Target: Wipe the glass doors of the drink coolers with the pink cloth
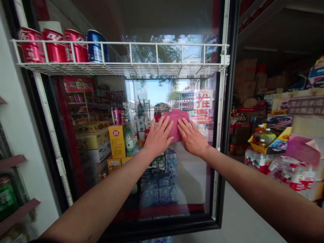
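Both hands flat on a pink cloth, pressed against the glass door — left hand and right hand side by side, fingers spread, palms down (no clench); wire shelf above holds red cans.

Pink cloth: folded, roughly rectangular, slightly rumpled. It lies flat against the upright glass door, about mid-height and right of centre. Its lower edge is covered by the flat fingers of the left hand and right hand.
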`<state>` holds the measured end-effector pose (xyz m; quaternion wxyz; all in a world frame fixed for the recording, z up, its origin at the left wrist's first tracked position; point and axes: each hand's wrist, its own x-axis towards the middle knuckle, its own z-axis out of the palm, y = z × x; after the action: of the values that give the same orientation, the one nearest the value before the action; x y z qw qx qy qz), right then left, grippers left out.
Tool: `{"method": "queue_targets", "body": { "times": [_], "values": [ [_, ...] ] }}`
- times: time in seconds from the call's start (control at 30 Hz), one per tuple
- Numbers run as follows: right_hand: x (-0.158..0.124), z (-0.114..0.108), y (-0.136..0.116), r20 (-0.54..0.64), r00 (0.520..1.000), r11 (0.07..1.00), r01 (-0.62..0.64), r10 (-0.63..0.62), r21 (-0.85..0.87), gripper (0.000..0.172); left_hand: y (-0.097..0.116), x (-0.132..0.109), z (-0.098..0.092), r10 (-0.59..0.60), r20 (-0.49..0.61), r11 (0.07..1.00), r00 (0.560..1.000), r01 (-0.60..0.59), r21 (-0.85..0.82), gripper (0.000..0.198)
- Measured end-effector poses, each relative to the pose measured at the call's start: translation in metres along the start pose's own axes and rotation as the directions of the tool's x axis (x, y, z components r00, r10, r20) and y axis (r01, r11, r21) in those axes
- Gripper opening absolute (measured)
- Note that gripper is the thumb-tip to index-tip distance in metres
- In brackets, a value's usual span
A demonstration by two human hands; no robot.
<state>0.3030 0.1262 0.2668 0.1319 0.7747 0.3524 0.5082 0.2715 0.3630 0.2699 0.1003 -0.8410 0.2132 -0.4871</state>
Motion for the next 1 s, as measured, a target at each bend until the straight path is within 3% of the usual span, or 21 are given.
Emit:
{"method": "queue_targets", "body": {
  "times": [0.2, 0.4, 0.7, 0.83, 1.0],
  "values": [
    [0.043, -0.005, -0.04, 0.031, 0.999, 0.994, -0.042, 0.039, 0.097, 0.073, -0.032, -0.02, -0.005, -0.036, -0.025, 0.999, 0.999, 0.036, -0.006, 0.081],
    [0.096, 0.011, -0.096, -0.018, 1.0, 0.983, 0.011, -0.007, 0.185, 0.072, -0.092, -0.065, -0.021, -0.111, -0.056, 0.993, 0.992, 0.113, 0.039, 0.079],
    [0.195, 0.042, -0.193, -0.22, 0.969, 0.951, 0.171, -0.115, 0.259, 0.066, -0.182, -0.144, -0.047, -0.192, -0.132, 0.978, 0.972, 0.2, 0.053, 0.081],
    [0.212, 0.049, -0.207, -0.188, 0.968, 0.943, 0.212, -0.166, 0.257, 0.072, -0.194, -0.16, -0.05, -0.222, -0.136, 0.973, 0.966, 0.228, 0.034, 0.081],
    [0.194, 0.042, -0.187, -0.172, 0.963, 0.96, 0.233, -0.206, 0.156, 0.077, -0.182, -0.151, -0.046, -0.225, -0.114, 0.973, 0.968, 0.229, 0.028, 0.084]
  ]
}}
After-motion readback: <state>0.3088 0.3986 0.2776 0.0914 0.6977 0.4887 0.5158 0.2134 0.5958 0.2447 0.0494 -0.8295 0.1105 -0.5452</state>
